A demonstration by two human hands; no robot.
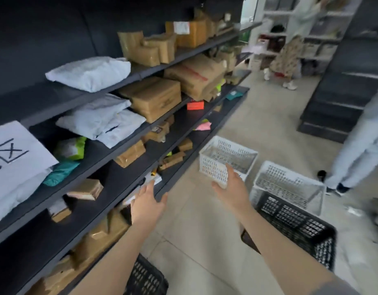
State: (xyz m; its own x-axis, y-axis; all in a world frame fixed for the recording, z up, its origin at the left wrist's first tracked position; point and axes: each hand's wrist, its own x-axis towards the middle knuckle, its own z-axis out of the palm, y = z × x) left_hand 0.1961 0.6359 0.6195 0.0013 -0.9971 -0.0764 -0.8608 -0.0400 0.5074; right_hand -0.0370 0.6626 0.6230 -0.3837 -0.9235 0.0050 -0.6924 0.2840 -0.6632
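My left hand [146, 202] reaches out with straight, spread fingers toward the front edge of a low dark shelf [179, 173], holding nothing. My right hand [232, 186] is stretched forward with relaxed fingers in front of a white plastic basket [227, 159] that stands on the floor; whether it touches the basket I cannot tell. The dark shelving [141, 76] on the left carries brown taped parcels [154, 97] and white poly mailers [90, 72] on several levels.
A second white basket [290, 186] and a black crate [296, 228] sit on the floor at the right; another black crate [145, 277] lies below my left forearm. A person's legs [358, 150] stand at the right edge, two more people [290, 52] far back. A dark shelf unit [343, 81] stands opposite.
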